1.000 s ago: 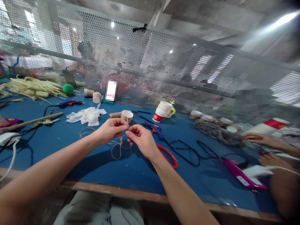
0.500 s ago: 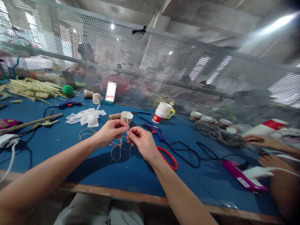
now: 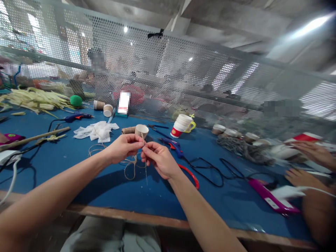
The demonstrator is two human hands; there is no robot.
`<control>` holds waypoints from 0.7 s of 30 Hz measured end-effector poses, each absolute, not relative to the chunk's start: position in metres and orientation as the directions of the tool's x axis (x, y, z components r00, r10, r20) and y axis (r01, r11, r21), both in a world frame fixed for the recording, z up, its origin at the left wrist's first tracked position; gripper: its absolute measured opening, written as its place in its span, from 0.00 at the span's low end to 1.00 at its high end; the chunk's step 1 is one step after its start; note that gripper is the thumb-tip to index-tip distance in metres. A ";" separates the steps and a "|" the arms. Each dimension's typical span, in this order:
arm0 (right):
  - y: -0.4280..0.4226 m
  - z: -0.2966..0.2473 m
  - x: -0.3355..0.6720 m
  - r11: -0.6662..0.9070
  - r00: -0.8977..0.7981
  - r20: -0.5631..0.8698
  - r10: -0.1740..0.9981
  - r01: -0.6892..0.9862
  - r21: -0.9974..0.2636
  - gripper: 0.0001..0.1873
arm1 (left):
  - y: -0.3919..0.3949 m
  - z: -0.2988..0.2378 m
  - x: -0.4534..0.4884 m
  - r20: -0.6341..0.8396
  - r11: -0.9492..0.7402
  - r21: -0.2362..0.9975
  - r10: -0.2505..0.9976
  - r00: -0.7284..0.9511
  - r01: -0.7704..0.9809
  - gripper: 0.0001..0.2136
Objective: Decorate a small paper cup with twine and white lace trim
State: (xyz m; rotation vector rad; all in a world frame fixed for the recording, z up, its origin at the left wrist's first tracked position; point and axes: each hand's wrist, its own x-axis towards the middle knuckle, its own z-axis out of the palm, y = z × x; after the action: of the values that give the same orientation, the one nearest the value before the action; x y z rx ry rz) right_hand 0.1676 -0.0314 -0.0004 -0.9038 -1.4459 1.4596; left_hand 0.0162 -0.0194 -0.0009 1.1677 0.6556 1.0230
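My left hand (image 3: 128,147) pinches thin brown twine (image 3: 146,169) between thumb and forefinger, just in front of a small paper cup (image 3: 142,131). Close beside it, my right hand (image 3: 157,156) is closed on the same twine, the fingertips of both hands nearly touching. A loose end of the twine hangs below my right fingers. More twine lies in loops on the blue table under my hands. Behind my left hand a spool of twine (image 3: 128,130) rests on its side against the cup. The exact point of the pinch is partly hidden by the fingers.
A glue gun (image 3: 173,145) and a red scissor handle (image 3: 193,175) lie right of my hands. Stacked paper cups (image 3: 181,125) stand behind. White cloth (image 3: 97,132) is at left, a purple power strip (image 3: 273,197) at right. A co-worker's hands (image 3: 315,154) work at far right.
My right hand has shifted slightly left and its fingers have moved on the twine; more of the hanging end shows. The co-worker's upper hand has lifted away from the grey yarn.
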 end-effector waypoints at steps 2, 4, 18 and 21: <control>-0.031 -0.001 0.167 0.074 -0.344 0.087 0.935 -0.051 -0.996 0.11 | -0.020 0.000 0.016 0.116 0.004 0.959 0.908 0.403 -0.283 0.10; -0.032 -0.001 0.166 0.131 -0.301 0.119 0.946 0.021 -0.991 0.12 | -0.021 0.000 0.017 0.149 -0.065 0.970 0.920 0.362 -0.234 0.09; -0.033 0.000 0.165 0.145 -0.275 0.137 0.952 0.011 -0.989 0.10 | -0.019 0.000 0.015 0.179 -0.141 0.981 0.927 0.329 -0.135 0.09; -0.034 0.002 0.166 0.065 -0.341 0.089 0.936 -0.081 -0.995 0.11 | -0.019 -0.001 0.013 0.183 -0.106 0.971 0.904 0.387 -0.212 0.10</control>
State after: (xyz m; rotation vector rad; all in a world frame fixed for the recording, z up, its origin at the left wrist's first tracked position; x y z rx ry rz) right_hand 0.1655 -0.0344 0.0019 -0.9122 -1.4433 1.4310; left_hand 0.0132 -0.0187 -0.0007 1.3432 0.6928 1.0820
